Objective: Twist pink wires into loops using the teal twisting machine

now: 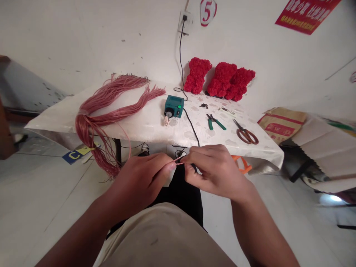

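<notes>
Between my hands, just in front of the table's near edge, stretches a thin pink strand (179, 161), seemingly doubled. My left hand (148, 174) pinches one end between thumb and forefinger. Closed on the other end is my right hand (210, 167), its fingers curled. Beyond them on the table stands a small teal machine (174, 105) with a green button and a dark front knob, a bit of pink material at its tip. A large bundle of pink strands (86, 120) is gathered at the left and hangs over the table edge.
Green-handled pliers (215, 121) and brown-handled scissors (244, 132) lie on the right of the white-covered table (147, 128). Red fluffy bundles (222, 79) lean by the wall. A black cable (181, 55) runs from the socket. A bag (282, 124) sits beyond the right end.
</notes>
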`<state>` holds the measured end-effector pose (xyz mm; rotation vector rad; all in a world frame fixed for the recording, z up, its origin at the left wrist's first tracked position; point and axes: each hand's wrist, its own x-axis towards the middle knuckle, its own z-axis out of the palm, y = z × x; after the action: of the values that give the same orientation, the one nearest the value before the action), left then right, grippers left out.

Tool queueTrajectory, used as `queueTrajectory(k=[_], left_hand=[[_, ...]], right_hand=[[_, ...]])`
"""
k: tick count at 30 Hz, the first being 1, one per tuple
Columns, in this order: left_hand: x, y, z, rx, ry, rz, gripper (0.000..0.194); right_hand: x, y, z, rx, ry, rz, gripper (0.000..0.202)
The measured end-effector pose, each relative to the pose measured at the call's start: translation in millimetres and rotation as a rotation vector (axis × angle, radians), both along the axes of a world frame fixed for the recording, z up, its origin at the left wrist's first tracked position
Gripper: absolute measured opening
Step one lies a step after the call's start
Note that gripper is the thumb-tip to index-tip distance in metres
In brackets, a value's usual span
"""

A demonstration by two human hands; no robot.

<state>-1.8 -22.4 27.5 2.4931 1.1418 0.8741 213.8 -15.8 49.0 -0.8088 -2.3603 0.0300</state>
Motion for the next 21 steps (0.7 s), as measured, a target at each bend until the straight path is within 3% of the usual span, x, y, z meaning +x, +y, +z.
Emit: queueTrajectory(k=[16, 21], left_hand=[[-3.0, -1.4, -6.3, 0.012, -0.056, -0.094, 0.027], [-2.7, -0.8, -9.1, 0.039, -0.124, -0.02, 0.028]], right_hand=[[1.1, 3.0, -9.4, -0.002, 0.12, 0.046, 0.017], [11.9, -12.0, -1.0, 0.002, 0.151, 0.007, 0.012]])
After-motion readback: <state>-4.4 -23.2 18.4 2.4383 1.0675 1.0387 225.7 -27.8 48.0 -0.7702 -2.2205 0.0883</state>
